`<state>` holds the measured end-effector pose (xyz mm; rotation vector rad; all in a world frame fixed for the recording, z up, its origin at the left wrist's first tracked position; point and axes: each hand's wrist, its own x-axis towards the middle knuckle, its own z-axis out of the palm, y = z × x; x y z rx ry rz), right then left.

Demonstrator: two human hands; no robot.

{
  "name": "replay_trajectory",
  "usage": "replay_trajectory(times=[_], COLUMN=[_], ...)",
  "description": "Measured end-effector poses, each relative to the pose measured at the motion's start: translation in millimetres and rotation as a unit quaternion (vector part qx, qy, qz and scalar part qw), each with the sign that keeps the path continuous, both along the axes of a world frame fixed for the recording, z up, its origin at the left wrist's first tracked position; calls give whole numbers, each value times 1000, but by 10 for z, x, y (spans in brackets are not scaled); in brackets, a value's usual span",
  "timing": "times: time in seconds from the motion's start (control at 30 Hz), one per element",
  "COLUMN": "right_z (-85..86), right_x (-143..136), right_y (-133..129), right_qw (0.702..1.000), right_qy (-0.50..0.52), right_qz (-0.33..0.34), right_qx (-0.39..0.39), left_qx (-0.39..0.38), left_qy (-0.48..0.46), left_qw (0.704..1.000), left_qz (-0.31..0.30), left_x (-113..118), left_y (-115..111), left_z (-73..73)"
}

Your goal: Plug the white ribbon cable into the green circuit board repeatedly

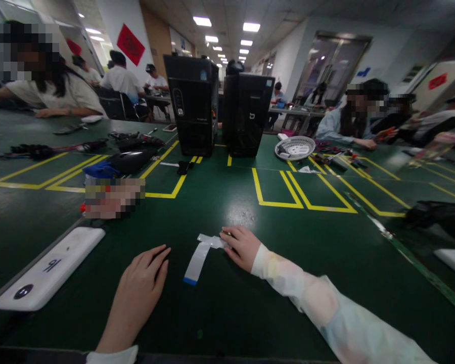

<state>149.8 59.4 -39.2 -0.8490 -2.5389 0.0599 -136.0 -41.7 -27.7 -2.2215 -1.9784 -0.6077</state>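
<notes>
A white flat ribbon cable (198,259) with a blue end strip lies bent on the green tabletop between my hands. My right hand (243,247) is closed over the cable's far right end, its fingers curled downward and hiding that tip. To the left of the cable, apart from it, my left hand (146,275) hovers over or rests on the table; I cannot tell which. Its fingers are stretched out and hold nothing.
A long white device (56,268) lies at the left. Two black computer towers (191,106) stand at the back, with a white basket (294,148) to their right. Dark cables (41,150) lie far left. Yellow tape marks the table. Other people sit around.
</notes>
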Motion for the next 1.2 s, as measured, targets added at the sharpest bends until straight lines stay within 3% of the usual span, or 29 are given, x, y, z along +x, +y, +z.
replay_trajectory(times=[0.2, 0.4, 0.97, 1.07, 1.2], right_z=[166, 288, 253, 184, 126], right_x=[-116, -115, -3, 250, 970], right_y=[-336, -503, -398, -153, 329], right_qw=[996, 991, 982, 993, 993], right_qy=[-36, -66, -64, -31, -10], right_qz=[50, 77, 140, 87, -122], right_qx=[-59, -90, -106, -69, 0], left_qx=[-2, -4, 14, 15, 12], left_qy=[19, 26, 37, 37, 32], left_qw=[1000, 1000, 999, 999, 999], left_qz=[21, 17, 6, 8, 10], left_x=[-11, -13, -25, -20, -16], left_y=[-2, -7, 9, 8, 5], left_z=[-23, -30, -52, -36, -26])
